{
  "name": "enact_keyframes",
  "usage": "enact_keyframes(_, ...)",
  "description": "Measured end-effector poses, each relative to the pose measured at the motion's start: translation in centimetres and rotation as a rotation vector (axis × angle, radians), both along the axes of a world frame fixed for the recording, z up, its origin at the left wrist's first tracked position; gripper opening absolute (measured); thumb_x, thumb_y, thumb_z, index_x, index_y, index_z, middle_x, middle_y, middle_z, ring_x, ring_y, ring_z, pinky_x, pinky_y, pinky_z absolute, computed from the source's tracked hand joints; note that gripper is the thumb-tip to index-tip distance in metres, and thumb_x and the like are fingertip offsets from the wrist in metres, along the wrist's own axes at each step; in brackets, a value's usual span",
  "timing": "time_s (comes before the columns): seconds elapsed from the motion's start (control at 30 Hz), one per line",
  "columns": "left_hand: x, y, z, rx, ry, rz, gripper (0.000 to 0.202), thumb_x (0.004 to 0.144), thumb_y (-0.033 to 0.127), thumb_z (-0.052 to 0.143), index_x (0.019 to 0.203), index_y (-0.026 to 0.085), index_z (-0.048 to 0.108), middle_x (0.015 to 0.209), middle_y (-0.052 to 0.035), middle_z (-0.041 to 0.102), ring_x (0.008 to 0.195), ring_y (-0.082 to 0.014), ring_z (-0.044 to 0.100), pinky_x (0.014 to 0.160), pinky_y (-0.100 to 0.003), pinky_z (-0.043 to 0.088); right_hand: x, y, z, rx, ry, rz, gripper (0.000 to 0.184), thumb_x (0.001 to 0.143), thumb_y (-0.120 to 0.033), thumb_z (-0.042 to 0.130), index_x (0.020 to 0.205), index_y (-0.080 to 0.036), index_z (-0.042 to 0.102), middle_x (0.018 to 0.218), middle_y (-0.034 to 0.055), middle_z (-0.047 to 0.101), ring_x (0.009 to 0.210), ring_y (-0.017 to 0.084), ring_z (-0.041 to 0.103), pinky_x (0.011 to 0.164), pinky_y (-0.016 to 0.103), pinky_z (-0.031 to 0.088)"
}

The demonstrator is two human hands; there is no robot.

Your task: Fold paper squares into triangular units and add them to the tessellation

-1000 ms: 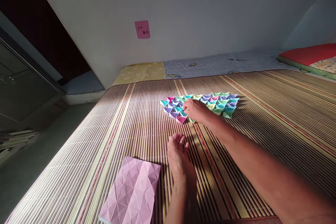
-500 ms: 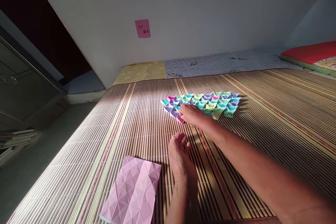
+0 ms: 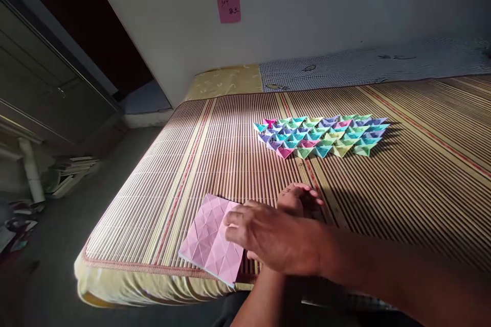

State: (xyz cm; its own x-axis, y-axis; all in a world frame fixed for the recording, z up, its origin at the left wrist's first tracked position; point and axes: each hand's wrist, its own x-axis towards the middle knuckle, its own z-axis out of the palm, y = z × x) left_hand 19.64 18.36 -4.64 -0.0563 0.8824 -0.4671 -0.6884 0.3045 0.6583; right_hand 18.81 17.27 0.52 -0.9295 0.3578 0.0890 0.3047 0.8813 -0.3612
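My right hand (image 3: 268,237) crosses over my left forearm. Its fingers are bent and apart, with the tips at the right side of a pink creased paper piece (image 3: 207,230), book-like and covered with folded triangles; whether they touch it I cannot tell. Nothing shows in that hand. Partly behind it, my left hand (image 3: 297,199) rests near the mat with loosely curled, parted fingers, and I see nothing in it. Farther off, several small folded paper boats (image 3: 322,150) in pink, teal, green, yellow and purple stand in close rows.
A striped bamboo mat (image 3: 153,204) covers the bed. Patterned cloth (image 3: 226,82) shows along the wall, which bears a pink note (image 3: 228,5) with handwriting. On the floor at left sits a stack of books or papers (image 3: 74,168), near a glass-fronted cabinet (image 3: 46,76).
My right hand has left the paper boats and come back toward me, across my left arm to the pink folded paper. The view has shifted, showing the bed's near edge.
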Motion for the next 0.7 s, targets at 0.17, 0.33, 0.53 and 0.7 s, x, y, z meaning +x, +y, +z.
enact_keyframes(0.17,0.3,0.4,0.1,-0.110,-0.102,-0.134,0.018,0.074,0.009,0.054,0.058,0.016,0.055,0.054,-0.0017,0.058,0.044,-0.0124,0.054,0.050,-0.025,0.034,-1.3,-2.0,-1.7,0.041,-0.039,0.065,0.027,0.100,-0.031,0.064,0.122,-0.015,0.065,0.121,0.0091,0.067,0.102,0.023,0.068,0.088,0.043,0.059)
enact_keyframes(0.33,0.4,0.4,0.3,-0.127,-0.141,-0.129,0.014,0.072,0.010,0.053,0.059,0.016,0.055,0.054,-0.0012,0.058,0.045,-0.0118,0.053,0.052,-0.025,0.033,-1.7,-2.2,-1.4,0.092,-0.054,0.108,0.017,0.098,-0.006,0.054,0.091,-0.011,0.069,0.100,0.0132,0.071,0.093,0.025,0.067,0.083,0.042,0.053)
enact_keyframes(0.53,0.3,0.2,0.4,-0.120,-0.180,-0.112,0.013,0.072,0.009,0.052,0.062,0.016,0.055,0.056,-0.0011,0.058,0.046,-0.0122,0.053,0.054,-0.026,0.034,-2.1,-2.8,-1.1,0.130,-0.094,0.139,0.010,0.095,-0.005,0.059,0.094,-0.010,0.068,0.103,0.0124,0.071,0.096,0.026,0.066,0.084,0.041,0.050)
enact_keyframes(0.7,0.3,0.3,0.5,-0.119,-0.193,-0.109,0.012,0.071,0.008,0.053,0.062,0.016,0.055,0.057,-0.0009,0.057,0.046,-0.0123,0.052,0.056,-0.026,0.035,-2.4,-2.6,-0.9,0.094,-0.120,0.173,0.012,0.095,-0.006,0.060,0.090,-0.012,0.069,0.099,0.0113,0.072,0.091,0.024,0.067,0.076,0.037,0.049)
